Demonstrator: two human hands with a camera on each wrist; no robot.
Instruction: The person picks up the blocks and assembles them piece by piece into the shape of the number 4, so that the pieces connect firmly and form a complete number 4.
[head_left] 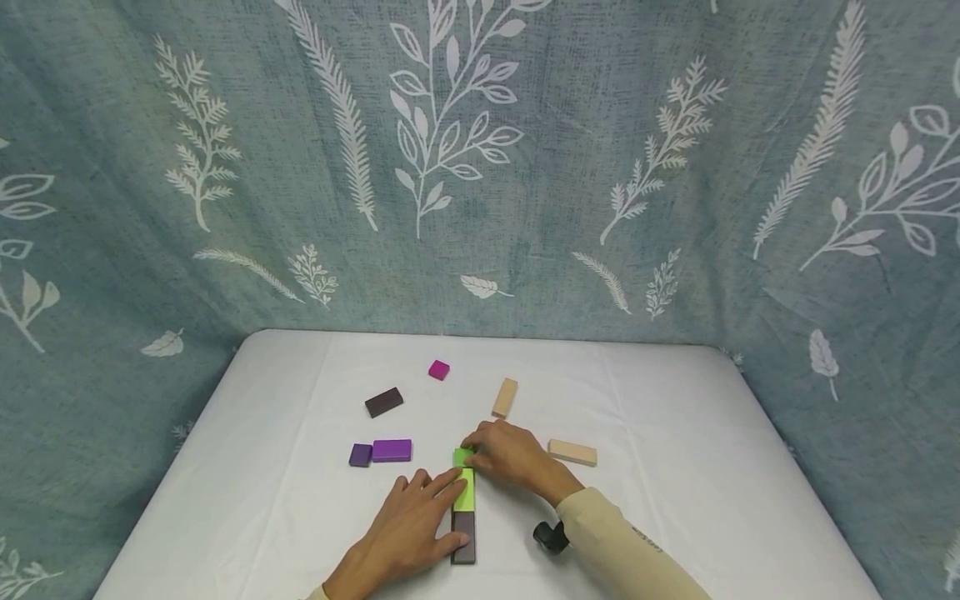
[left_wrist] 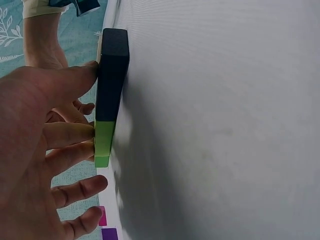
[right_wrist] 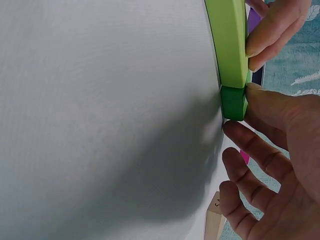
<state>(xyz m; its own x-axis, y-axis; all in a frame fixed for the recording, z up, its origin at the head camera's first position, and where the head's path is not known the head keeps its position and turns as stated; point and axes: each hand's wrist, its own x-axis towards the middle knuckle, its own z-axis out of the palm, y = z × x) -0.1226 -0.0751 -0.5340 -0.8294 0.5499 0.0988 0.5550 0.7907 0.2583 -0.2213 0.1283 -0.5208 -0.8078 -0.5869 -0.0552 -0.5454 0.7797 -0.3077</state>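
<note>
Three blocks lie end to end on the white table: a dark grey-brown block (head_left: 464, 547) nearest me, a lime block (head_left: 468, 497) in the middle, a small green block (right_wrist: 233, 103) at the far end. With fingers mostly straight, my left hand (head_left: 414, 518) touches this row from the left, its thumb on the dark block and fingertips on the lime one. My right hand (head_left: 512, 454) reaches over from the right and pinches the green block between thumb and index finger. The other right fingers are loosely bent, in the right wrist view.
Left of the row sit a purple block (head_left: 392, 451) and a small dark purple block (head_left: 361, 455). Farther back lie a dark brown block (head_left: 384, 402) and a magenta cube (head_left: 438, 370). Two tan blocks, one upright in view (head_left: 505, 398), one sideways (head_left: 573, 452), lie right.
</note>
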